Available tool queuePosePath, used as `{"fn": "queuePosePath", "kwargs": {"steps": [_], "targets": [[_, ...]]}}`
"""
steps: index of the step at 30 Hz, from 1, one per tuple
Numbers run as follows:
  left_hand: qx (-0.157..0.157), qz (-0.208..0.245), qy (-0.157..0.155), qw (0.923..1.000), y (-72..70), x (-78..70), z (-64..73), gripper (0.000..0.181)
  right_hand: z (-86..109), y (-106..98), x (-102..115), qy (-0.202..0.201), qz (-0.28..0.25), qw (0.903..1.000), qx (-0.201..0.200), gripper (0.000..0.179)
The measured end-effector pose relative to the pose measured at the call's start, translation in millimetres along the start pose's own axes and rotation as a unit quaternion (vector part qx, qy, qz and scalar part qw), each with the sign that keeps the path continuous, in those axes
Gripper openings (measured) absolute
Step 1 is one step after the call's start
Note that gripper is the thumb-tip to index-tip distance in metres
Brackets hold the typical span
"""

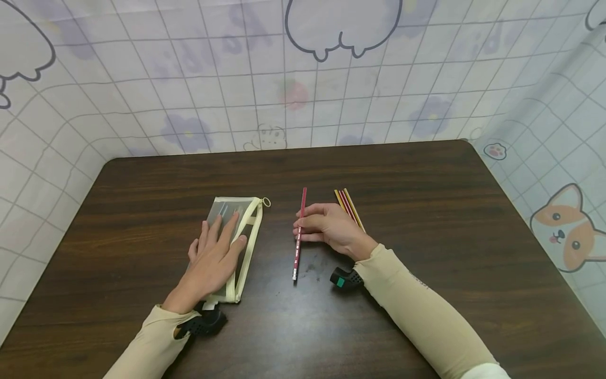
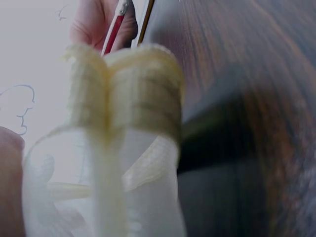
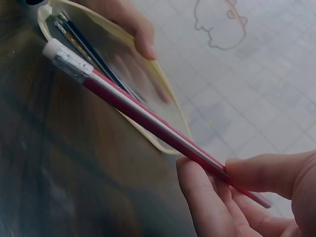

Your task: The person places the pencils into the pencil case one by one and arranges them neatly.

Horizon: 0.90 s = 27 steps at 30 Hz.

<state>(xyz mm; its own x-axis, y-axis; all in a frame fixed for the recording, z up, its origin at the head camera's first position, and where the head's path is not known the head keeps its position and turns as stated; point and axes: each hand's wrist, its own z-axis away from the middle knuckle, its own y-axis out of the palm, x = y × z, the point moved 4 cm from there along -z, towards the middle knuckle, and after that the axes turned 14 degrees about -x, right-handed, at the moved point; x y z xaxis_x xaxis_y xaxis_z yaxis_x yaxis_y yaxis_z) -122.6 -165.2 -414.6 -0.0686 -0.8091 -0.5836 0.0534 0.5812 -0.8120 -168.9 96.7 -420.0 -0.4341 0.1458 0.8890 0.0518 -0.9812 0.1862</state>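
Observation:
My right hand [image 1: 331, 226] pinches a red striped pencil [image 1: 297, 252] between thumb and fingers; its white eraser and silver ferrule point towards me. In the right wrist view the pencil [image 3: 143, 118] slants across, eraser end over the pouch's mouth. My left hand [image 1: 210, 263] lies with fingers extended over a translucent pouch [image 1: 236, 202] with pale yellow zipper edging. Its thumb [image 3: 144, 42] is at the rim, and the fingers show through the pouch wall. The mouth gapes towards the right hand, with several thin pencils [image 3: 89, 49] inside.
Several red and yellow pencils [image 1: 349, 208] lie together on the dark wooden table [image 1: 402, 184], just beyond the right hand. A ring pull [image 1: 266, 202] sits at the pouch's far corner. A white gridded, printed cloth [image 1: 265, 95] rises behind the table and at its sides.

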Motion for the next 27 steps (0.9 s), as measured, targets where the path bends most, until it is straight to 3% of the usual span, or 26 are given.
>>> {"fn": "queuePosePath", "kwargs": {"steps": [22, 27], "targets": [[-0.003, -0.016, -0.014, 0.9998, -0.4, -3.9, -0.4, 0.069, -4.0, 54, -16, 0.019, -0.028, 0.9994, -0.004, 0.033], [0.0, -0.012, -0.012, 0.9999, -1.2, -5.7, 0.0, 0.068, -5.3, 65, -19, 0.021, -0.032, 0.9993, -0.005, 0.022]]}}
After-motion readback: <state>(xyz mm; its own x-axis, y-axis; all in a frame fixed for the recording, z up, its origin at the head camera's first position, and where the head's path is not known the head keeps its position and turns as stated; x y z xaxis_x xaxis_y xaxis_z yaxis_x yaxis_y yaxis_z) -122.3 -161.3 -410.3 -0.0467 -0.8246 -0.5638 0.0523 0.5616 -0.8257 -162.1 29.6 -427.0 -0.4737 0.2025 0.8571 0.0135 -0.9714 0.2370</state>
